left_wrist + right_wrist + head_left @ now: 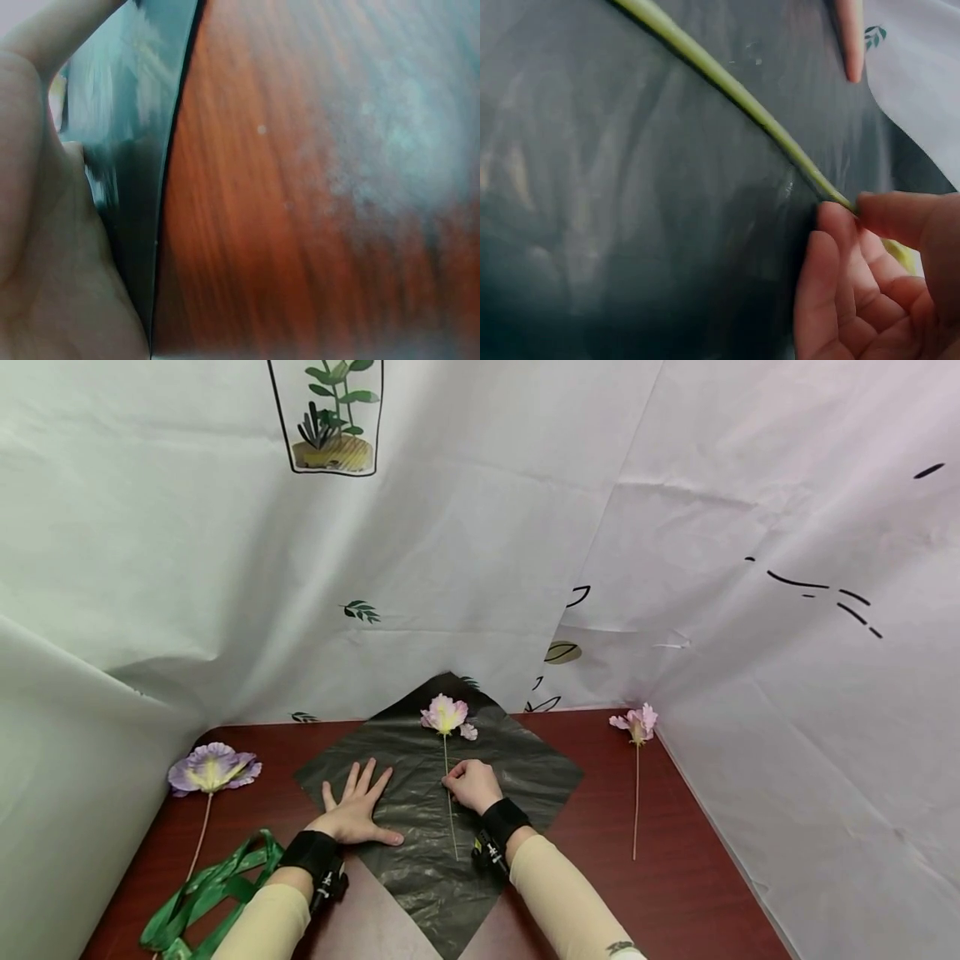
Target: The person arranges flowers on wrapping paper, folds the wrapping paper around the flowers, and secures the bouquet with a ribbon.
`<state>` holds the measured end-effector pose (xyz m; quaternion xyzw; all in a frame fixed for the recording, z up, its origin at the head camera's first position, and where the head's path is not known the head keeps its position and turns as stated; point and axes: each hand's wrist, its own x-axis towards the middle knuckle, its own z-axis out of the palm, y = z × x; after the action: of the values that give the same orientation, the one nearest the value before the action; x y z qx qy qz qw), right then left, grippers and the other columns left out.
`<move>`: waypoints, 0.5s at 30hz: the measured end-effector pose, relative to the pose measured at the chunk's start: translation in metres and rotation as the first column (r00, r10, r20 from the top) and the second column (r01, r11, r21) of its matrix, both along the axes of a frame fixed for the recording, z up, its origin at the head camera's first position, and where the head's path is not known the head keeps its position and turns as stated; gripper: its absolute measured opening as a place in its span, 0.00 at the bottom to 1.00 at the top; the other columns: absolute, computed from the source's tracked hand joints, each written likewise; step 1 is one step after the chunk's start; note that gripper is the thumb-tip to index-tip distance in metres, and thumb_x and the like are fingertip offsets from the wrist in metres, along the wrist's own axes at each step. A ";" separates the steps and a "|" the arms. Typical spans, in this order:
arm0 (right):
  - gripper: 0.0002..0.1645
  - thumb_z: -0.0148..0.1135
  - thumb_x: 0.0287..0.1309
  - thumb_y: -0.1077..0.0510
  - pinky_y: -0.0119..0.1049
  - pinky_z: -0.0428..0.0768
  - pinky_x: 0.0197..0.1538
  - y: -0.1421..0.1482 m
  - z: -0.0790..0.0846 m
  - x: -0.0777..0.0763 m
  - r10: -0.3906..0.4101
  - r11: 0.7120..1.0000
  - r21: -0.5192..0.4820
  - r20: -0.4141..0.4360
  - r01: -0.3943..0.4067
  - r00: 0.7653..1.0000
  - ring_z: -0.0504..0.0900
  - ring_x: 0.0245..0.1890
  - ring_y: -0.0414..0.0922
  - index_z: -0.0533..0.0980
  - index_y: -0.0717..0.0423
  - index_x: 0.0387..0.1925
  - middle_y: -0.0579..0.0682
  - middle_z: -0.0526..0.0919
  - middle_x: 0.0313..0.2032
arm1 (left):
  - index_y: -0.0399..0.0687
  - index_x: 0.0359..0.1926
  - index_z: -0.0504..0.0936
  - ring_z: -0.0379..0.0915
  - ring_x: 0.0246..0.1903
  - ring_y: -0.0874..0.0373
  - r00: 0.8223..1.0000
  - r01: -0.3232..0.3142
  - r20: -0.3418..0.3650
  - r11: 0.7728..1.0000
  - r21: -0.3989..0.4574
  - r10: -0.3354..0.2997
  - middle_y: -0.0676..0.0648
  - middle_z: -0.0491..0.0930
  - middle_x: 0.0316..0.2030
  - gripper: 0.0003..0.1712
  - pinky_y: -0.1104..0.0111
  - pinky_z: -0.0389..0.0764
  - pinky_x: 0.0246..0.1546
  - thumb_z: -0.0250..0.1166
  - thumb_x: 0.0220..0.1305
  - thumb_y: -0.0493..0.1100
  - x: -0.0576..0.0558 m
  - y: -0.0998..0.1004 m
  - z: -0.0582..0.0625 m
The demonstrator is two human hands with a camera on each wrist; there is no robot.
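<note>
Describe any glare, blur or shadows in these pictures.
Head view: fairly sharp, with soft shadows along folds in the white backdrop; left wrist: hazy, whitish glare on the tabletop at right; right wrist: dim toward the bottom, faint sheen on the black sheet, flower stem slightly soft.

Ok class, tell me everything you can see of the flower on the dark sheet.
The flower has ruffled, pale pink petals around a yellow centre, one petal jutting out at lower right, and a long, thin, leafless green stem. It looks artificial, though its material is uncertain. It lies over the dark sheet, blossom toward the sheet's far corner, stem end toward the near one. The right hand pinches the stem partway along.
</note>
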<state>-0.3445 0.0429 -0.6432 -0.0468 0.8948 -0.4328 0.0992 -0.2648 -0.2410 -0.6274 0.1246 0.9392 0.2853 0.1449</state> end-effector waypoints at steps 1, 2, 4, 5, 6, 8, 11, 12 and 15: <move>0.12 0.77 0.70 0.52 0.37 0.82 0.26 0.001 -0.001 0.000 0.014 1.000 0.012 -0.010 -0.014 1.000 0.86 0.20 0.41 0.86 0.44 0.29 0.39 0.85 0.19 | 0.46 0.91 0.50 0.15 0.85 0.27 1.000 0.000 -0.001 1.000 0.000 0.000 0.32 0.29 0.89 0.86 0.22 0.07 0.66 0.80 0.45 0.85 0.000 0.000 0.000; 0.12 0.78 0.70 0.51 0.37 0.82 0.27 0.001 -0.002 0.000 0.017 1.000 0.024 -0.006 -0.017 1.000 0.86 0.20 0.41 0.86 0.44 0.29 0.38 0.85 0.19 | 0.45 0.91 0.51 0.15 0.85 0.27 1.000 -0.001 -0.002 1.000 0.001 0.001 0.32 0.29 0.89 0.86 0.22 0.07 0.66 0.80 0.45 0.85 0.000 0.000 0.001; 0.13 0.78 0.70 0.50 0.37 0.82 0.27 0.000 -0.003 0.000 0.016 0.999 0.038 -0.001 -0.016 1.000 0.86 0.20 0.40 0.86 0.42 0.28 0.38 0.84 0.19 | 0.45 0.91 0.50 0.15 0.85 0.27 1.000 -0.001 -0.002 1.000 0.000 0.001 0.32 0.29 0.89 0.86 0.22 0.07 0.66 0.80 0.45 0.85 0.000 0.000 0.001; 0.13 0.78 0.70 0.50 0.37 0.82 0.27 -0.001 -0.003 0.000 0.013 0.999 0.041 -0.007 -0.013 1.000 0.86 0.20 0.40 0.86 0.42 0.27 0.37 0.84 0.19 | 0.45 0.91 0.50 0.15 0.85 0.27 1.000 -0.003 -0.003 1.000 -0.002 0.003 0.32 0.29 0.89 0.86 0.22 0.07 0.66 0.80 0.45 0.84 0.000 -0.001 0.002; 0.13 0.77 0.69 0.50 0.36 0.82 0.26 -0.002 -0.004 0.000 0.009 0.999 0.044 -0.013 -0.008 1.000 0.86 0.20 0.40 0.86 0.42 0.27 0.37 0.84 0.18 | 0.45 0.91 0.51 0.15 0.85 0.27 1.000 -0.005 -0.006 1.000 0.000 0.005 0.31 0.29 0.89 0.86 0.22 0.07 0.66 0.80 0.45 0.84 0.000 -0.001 0.002; 0.14 0.77 0.69 0.49 0.36 0.81 0.26 -0.004 -0.003 0.001 -0.001 0.998 0.056 -0.026 0.002 1.000 0.86 0.19 0.39 0.86 0.41 0.26 0.36 0.83 0.17 | 0.45 0.91 0.51 0.16 0.85 0.27 1.000 -0.006 -0.011 1.000 -0.002 0.006 0.31 0.30 0.89 0.86 0.22 0.08 0.66 0.81 0.45 0.84 0.000 -0.001 0.002; 0.15 0.77 0.69 0.49 0.35 0.81 0.26 -0.007 -0.002 0.003 0.001 0.997 0.078 -0.040 0.002 0.999 0.85 0.18 0.39 0.86 0.40 0.25 0.35 0.82 0.14 | 0.44 0.91 0.51 0.16 0.85 0.27 1.000 -0.002 -0.015 1.000 -0.001 0.002 0.31 0.30 0.89 0.86 0.22 0.08 0.66 0.80 0.45 0.84 0.000 -0.001 0.002; 0.15 0.77 0.69 0.48 0.35 0.81 0.26 -0.008 -0.002 0.003 0.002 0.997 0.082 -0.037 0.001 0.999 0.85 0.18 0.39 0.86 0.40 0.24 0.35 0.82 0.14 | 0.44 0.91 0.51 0.16 0.85 0.27 1.000 -0.001 -0.017 1.000 0.000 0.001 0.31 0.30 0.89 0.86 0.21 0.09 0.66 0.80 0.45 0.84 0.000 -0.001 0.001; 0.17 0.78 0.69 0.47 0.34 0.81 0.26 -0.008 -0.003 0.005 0.007 0.997 0.081 -0.023 -0.005 1.000 0.85 0.16 0.38 0.85 0.39 0.22 0.34 0.81 0.13 | 0.45 0.91 0.50 0.16 0.85 0.27 1.000 0.003 -0.014 1.000 -0.003 -0.003 0.31 0.30 0.89 0.85 0.21 0.09 0.66 0.79 0.46 0.85 0.000 0.000 0.000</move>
<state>-0.3397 0.0347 -0.6458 -0.0506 0.9126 -0.3951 0.0917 -0.2645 -0.2408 -0.6274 0.1278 0.9403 0.2830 0.1391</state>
